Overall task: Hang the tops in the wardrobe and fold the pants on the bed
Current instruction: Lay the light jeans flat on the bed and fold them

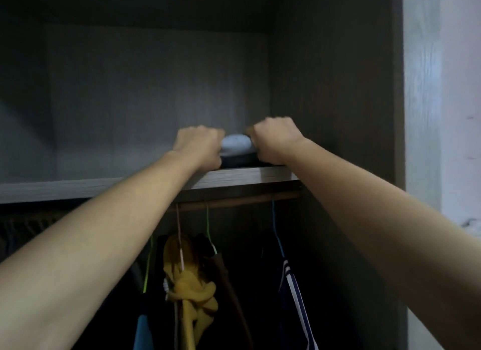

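Note:
A small stack of folded clothes (pixel 236 148), light blue on top of a darker piece, lies on the upper wardrobe shelf (pixel 239 176). My left hand (pixel 199 144) grips its left side and my right hand (pixel 273 138) grips its right side, fingers curled over the stack and hidden behind it. Below the shelf, tops hang on a wooden rail (pixel 234 202): a yellow top (pixel 190 279), a dark top with white stripes (pixel 294 289) and a blue garment (pixel 143 331).
The wardrobe's dark right side wall (pixel 338 89) stands close to my right arm. A pale wardrobe door or wall (pixel 442 89) is at the far right. The shelf stretches bare to the left (pixel 65 188). Dark clothes fill the lower left.

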Demonstrator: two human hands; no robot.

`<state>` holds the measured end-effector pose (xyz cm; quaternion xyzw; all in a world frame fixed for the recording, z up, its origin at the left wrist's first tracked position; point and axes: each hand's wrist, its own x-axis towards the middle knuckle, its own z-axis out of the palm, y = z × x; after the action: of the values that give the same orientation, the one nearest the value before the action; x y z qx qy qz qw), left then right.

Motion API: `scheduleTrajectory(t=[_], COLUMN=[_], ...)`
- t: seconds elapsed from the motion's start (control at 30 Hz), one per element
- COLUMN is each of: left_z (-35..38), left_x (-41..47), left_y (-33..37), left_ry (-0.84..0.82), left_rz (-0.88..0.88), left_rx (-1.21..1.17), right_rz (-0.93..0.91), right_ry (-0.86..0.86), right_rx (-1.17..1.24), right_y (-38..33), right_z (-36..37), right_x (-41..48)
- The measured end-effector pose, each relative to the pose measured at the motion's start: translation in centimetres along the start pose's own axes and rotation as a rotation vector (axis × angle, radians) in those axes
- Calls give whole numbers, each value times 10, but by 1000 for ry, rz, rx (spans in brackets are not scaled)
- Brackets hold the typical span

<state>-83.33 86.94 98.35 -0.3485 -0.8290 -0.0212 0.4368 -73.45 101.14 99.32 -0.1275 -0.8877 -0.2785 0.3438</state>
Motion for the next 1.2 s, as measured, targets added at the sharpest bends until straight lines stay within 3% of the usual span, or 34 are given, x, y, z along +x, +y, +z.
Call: scheduleTrajectory(t=[0.1,0.3,0.43,0.53,0.63,0.87,1.2], left_z=[1,4,11,26,35,39,56], left_x=[8,2,-12,-9,-2,2,10], left_y=[-11,-52,-82,-87,-85,-81,-85], left_ry=[-156,-323,-505,-549,-606,-638,-677], left_rz=[44,198,134,5,-120,-68,-78], left_rx=[-90,-444,-681,-617,-576,-494,-475], right_rz=[54,78,63,-13,-36,127,159], right_ry=[-211,-357,-398,-410,-386,-562,-640], right_rx=[112,279,430,383,177,-61,-10], right_y=[0,-12,-29,-48,-53,-38,-20], right_z=[-1,-21,-31,-30,-24,22,69], right_x=[4,5,12,16,25,67,112])
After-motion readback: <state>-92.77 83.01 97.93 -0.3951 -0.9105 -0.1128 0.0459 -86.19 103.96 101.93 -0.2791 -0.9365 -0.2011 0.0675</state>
